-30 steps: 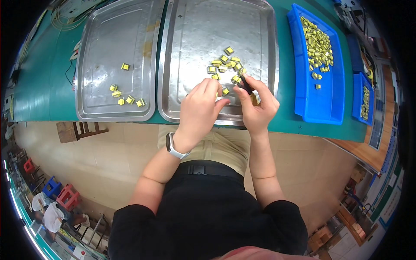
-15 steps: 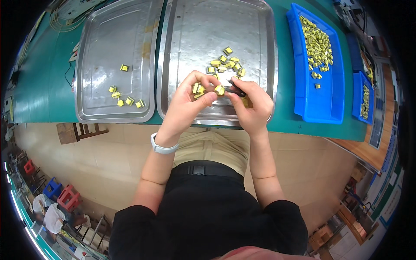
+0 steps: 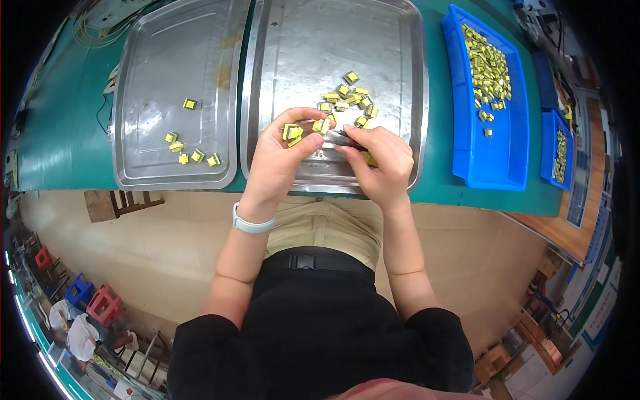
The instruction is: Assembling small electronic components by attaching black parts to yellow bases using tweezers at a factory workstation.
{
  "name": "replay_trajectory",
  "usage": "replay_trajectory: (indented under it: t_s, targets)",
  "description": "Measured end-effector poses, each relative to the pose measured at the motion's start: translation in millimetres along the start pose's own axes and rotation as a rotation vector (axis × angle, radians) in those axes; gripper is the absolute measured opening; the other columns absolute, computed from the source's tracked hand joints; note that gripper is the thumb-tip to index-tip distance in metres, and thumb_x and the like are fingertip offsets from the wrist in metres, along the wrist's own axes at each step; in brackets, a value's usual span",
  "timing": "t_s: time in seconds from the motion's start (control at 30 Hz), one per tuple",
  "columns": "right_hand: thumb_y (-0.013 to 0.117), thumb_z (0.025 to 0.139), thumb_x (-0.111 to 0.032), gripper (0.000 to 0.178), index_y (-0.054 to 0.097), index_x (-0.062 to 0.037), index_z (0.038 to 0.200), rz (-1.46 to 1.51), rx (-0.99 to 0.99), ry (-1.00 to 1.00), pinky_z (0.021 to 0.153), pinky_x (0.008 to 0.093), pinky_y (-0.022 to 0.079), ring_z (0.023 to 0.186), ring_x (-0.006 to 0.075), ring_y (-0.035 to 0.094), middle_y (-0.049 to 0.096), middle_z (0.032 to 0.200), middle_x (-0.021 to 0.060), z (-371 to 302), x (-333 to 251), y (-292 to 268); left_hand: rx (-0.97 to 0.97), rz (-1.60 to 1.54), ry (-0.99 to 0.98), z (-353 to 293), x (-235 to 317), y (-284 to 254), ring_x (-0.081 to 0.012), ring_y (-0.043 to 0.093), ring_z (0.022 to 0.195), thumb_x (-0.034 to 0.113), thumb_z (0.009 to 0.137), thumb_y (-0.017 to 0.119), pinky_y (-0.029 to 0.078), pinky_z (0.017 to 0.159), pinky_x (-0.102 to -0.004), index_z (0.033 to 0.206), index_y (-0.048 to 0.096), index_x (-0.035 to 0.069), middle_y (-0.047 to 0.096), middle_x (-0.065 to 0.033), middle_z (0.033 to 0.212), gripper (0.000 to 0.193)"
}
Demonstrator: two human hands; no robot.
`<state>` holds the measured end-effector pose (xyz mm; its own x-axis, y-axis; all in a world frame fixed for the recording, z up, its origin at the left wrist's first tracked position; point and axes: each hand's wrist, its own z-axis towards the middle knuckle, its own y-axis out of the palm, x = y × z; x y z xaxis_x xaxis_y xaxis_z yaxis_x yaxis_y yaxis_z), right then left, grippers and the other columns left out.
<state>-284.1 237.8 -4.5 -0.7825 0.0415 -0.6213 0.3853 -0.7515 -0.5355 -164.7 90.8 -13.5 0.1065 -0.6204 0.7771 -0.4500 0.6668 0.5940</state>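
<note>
Above the nearer part of the middle metal tray, both my hands work close together. Thumb and fingertips of my left hand pinch a small yellow transformer. More yellow transformers rest in that palm. My right hand is closed on a thin dark tool, its tip near the pinched piece; the fingers hide most of it. A yellow piece shows under the right fingers; whether it is held or lies on the tray, I cannot tell. Several loose transformers lie just beyond my hands.
To the left, a second metal tray bears several spread yellow transformers. On the right stands a blue bin with a heap of the same parts, and a smaller blue bin beyond it. All sit on a green tabletop.
My right hand has shifted slightly left, and the dark tool is now more hidden. The transformer in my left fingertips has moved left and up and is turned differently.
</note>
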Motion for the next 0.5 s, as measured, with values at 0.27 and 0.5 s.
replay_trajectory:
  t_s: [0.27,0.5]
  targets:
    - [0.084,0.071,-0.004,0.028,0.074,-0.0016,0.097,-0.029,-0.011,0.003,0.056,0.0315,0.048,0.062,0.0224,0.065,0.071,0.077,0.0099,0.7,-1.6,0.5,-0.031,-0.019,0.074,0.8,-8.4,-10.0,-0.0207,0.059,0.117,0.000,0.087,0.076,0.045,0.105,-0.0337,0.115,0.063,0.003,0.059,-0.0082,0.121,0.031]
    - [0.084,0.071,-0.003,0.028,0.074,-0.0014,0.097,-0.032,-0.012,0.005,0.056,0.0315,0.048,0.061,0.0224,0.065,0.071,0.077,0.0101,1.0,-2.9,-0.1,-0.047,-0.035,0.083,0.7,-9.1,-10.1,-0.0197,0.059,0.116,-0.001,0.086,0.077,0.044,0.103,-0.0327,0.112,0.063,0.004,0.059,-0.0073,0.120,0.030]
